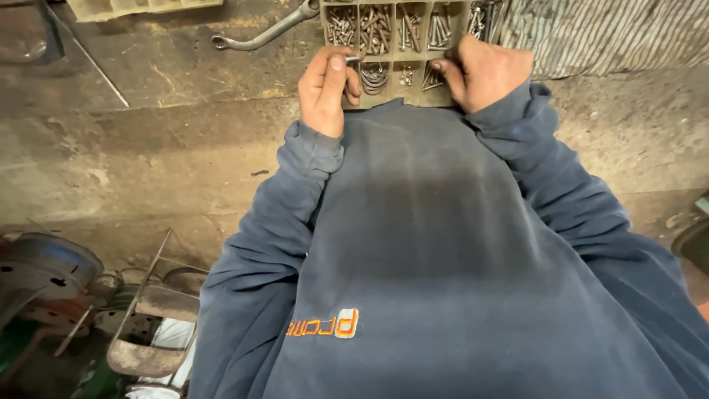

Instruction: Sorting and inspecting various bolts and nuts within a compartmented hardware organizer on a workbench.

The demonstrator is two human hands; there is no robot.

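Seen at the far edge of the worktop (148, 111), straight ahead of the body: a compartment tray (391, 97) full of screws (375, 29), with a bent wrench (266, 33) lying just to its left. Left hand (323, 92) at the near left corner of the tray, grip narrow and closed on a small metal part (354, 58), pinched between thumb and forefinger just above a front compartment. Right hand (484, 70) on the near right side of the tray, fingers curled into a compartment; impossible to tell whether this grip holds anything. For a good result, probably best to hold the pinch on the small part firm but light, near its middle, so as not to let it roll off the fingertips. Hold it low over the tray, so that a slip ends in a compartment and not on the dusty worktop. Press the tray down with the right hand, because it seems light and could slide or tip at the near rim. Pick single pieces only, not a bunch, as the screws look tangled. Mind the sleeves near the front compartments, and avoid knocking the wrench.
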